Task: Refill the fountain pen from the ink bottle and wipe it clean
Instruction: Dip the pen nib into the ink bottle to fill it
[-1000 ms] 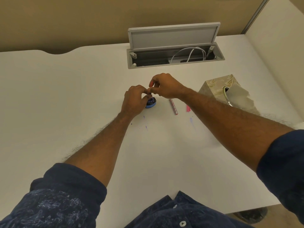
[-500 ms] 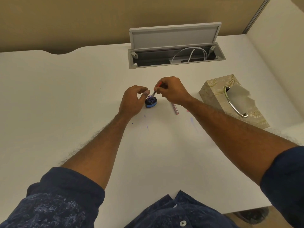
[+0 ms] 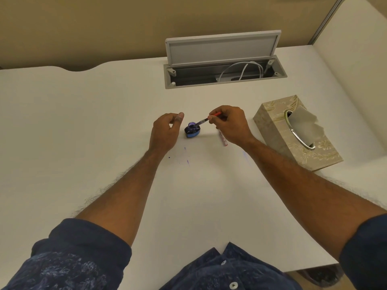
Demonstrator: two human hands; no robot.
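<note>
A small dark blue ink bottle [image 3: 192, 131] stands uncapped on the white desk [image 3: 83, 122]. My right hand [image 3: 229, 124] pinches a thin pen part with a clear barrel and red end [image 3: 206, 120], tilted so its tip dips into the bottle's mouth. My left hand [image 3: 166, 131] hovers just left of the bottle, fingers curled and apart from it, holding nothing that I can see. A pink pen piece [image 3: 222, 139] lies on the desk under my right hand.
A patterned tissue box [image 3: 293, 135] with a tissue sticking out sits to the right. An open grey cable hatch [image 3: 224, 65] with a white cable is set in the desk behind. Small blue ink spots [image 3: 186, 155] mark the desk in front of the bottle.
My left hand has let go of the bottle and moved slightly left. My right hand has drawn back to the right, tilting the pen part with its tip in the bottle.
</note>
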